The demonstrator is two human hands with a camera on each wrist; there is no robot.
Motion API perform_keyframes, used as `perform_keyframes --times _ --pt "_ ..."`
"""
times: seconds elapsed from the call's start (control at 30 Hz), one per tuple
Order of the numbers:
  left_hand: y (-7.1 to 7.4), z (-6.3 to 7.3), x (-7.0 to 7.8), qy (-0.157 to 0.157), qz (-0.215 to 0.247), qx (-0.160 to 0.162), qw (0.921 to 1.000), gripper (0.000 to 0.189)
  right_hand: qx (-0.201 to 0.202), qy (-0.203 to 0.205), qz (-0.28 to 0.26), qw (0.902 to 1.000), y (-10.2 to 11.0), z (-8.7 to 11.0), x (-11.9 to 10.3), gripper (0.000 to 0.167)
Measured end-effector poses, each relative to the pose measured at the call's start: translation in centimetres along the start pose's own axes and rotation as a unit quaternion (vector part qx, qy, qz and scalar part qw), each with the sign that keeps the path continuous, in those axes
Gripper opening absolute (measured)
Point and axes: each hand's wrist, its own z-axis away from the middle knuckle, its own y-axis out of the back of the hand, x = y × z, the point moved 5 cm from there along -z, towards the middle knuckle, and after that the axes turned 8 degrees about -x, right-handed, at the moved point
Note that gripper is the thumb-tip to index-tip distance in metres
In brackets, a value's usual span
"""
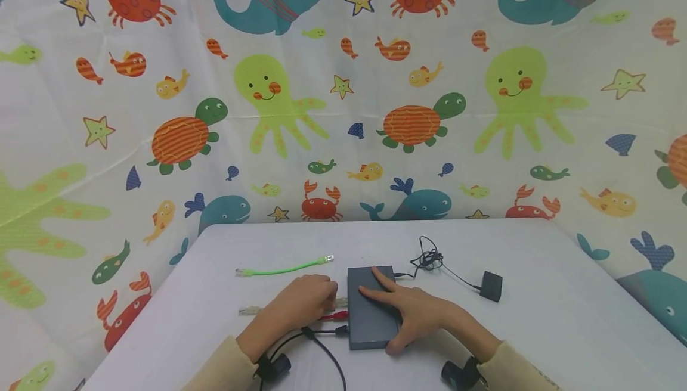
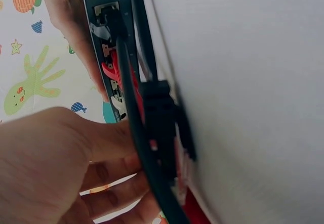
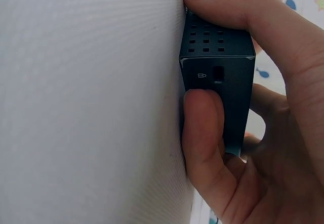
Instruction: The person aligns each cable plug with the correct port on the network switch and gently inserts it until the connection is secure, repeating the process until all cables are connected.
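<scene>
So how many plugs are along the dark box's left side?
3. From near to far along the dark box: the black plug, the red plug, then the white plug, close to the left hand. None seems hidden in the head view.

Head view: soft, even light is covering bench [image 1: 563, 284] and backdrop [image 1: 456, 140]; shadows are lying faint. Wrist views: dimmer; left hand [image 2: 76, 153] is appearing shaded, black cable [image 2: 142, 138] is blurring near the lens.
</scene>
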Motion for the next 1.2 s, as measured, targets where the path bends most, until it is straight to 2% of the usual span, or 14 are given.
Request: perform_keyframes --times 0.4,0.77,1.2 --pt "0.05 -0.06 0.03 -0.003 0.007 0.004 1.0000 0.008 -0.001 0.003 -0.003 1.0000 0.12 0.11 -0.01 0.101" --pt "-0.01 -0.26 0.10 -0.002 0.016 -0.006 0.9999 0.007 -0.004 -0.003 -0.003 1.0000 0.01 0.08 0.36 0.103" --pt "0.03 -0.05 0.05 -0.012 0.003 0.014 0.9998 0.008 -0.001 -0.003 0.005 1.0000 -0.02 0.07 0.16 0.101"
